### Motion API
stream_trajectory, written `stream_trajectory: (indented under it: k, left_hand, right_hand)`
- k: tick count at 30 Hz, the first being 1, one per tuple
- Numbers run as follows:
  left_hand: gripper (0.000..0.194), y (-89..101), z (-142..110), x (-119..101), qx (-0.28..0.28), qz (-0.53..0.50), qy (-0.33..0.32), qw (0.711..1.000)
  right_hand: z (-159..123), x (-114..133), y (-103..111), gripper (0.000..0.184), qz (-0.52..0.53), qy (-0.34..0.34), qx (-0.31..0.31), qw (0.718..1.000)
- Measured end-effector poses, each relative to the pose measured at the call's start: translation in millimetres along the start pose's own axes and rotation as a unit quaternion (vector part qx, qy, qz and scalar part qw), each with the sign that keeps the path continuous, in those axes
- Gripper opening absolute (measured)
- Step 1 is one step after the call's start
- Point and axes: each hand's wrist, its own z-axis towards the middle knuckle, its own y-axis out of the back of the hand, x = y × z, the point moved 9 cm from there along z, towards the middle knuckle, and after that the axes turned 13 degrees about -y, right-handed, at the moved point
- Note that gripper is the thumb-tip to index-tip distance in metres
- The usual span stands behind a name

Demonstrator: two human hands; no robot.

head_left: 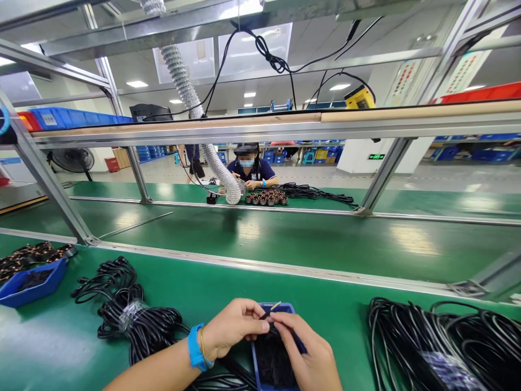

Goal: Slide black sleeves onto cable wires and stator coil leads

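Cable end [266, 314] w/ yellow tip [275, 306], held over blue bin [255, 364]

Got the black cable end pinched btwn thumb & fingers of my L hand [236, 326], yellow tip poking out up & to the R. My R hand [311, 350] meets it from the other side, fingertips right by the tip; can't tell what exactly they grip, if anything. Blue bin sits below, w/ dark pcs [273, 361] inside. Blue wristband [196, 347] on L wrist.

Bundled black cables [140, 320] lie L of my hands on green mat [211, 288], clear wrap round the middle; looser cable coils [407, 336] at far R. Far L: blue tray [55, 279] of dark pcs, copper-wound parts [36, 254] just behind. Across the bench, a masked person [258, 171] sits behind more copper-wound parts, silvery duct [223, 174] hanging just beside those.
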Motion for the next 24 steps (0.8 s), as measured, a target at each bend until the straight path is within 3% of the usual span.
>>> stream_trajectory:
  k: [6, 9, 12, 15, 19, 21, 24]
  left_hand:
    - [0.031, 5.4, 1.9, -3.9, -0.015, -0.053, -0.028, 0.998]
    - [0.034, 7.0, 1.5, -3.3, -0.019, -0.060, -0.032, 0.998]
    - [0.035, 7.1, 2.2, -1.4, -0.020, -0.064, -0.035, 0.997]
    - [0.032, 7.1, 3.2, -0.8, -0.018, -0.063, -0.038, 0.997]
    - [0.032, 5.4, 3.4, 2.1, 0.007, -0.056, -0.020, 0.998]
    - [0.035, 3.0, 2.9, 3.2, 0.028, -0.057, -0.006, 0.998]
    - [0.035, 1.4, 1.9, -1.3, 0.039, -0.059, -0.007, 0.997]
  right_hand:
    - [-4.6, -29.3, -19.9, 0.014, 0.113, -0.132, 0.056, 0.983]
    - [-7.6, -35.0, -27.3, 0.013, 0.141, -0.155, 0.054, 0.976]
    - [-5.6, -27.3, -26.5, 0.011, 0.121, -0.122, 0.065, 0.983]
    - [-0.2, -11.9, -18.1, 0.023, 0.064, -0.040, 0.072, 0.995]
    - [0.7, -0.8, -14.7, 0.014, -0.009, 0.062, 0.068, 0.996]
    - [-1.1, -1.9, -20.1, 0.013, -0.014, 0.071, 0.084, 0.994]
    - [-1.4, -4.8, -24.1, 0.012, -0.003, 0.025, 0.117, 0.993]
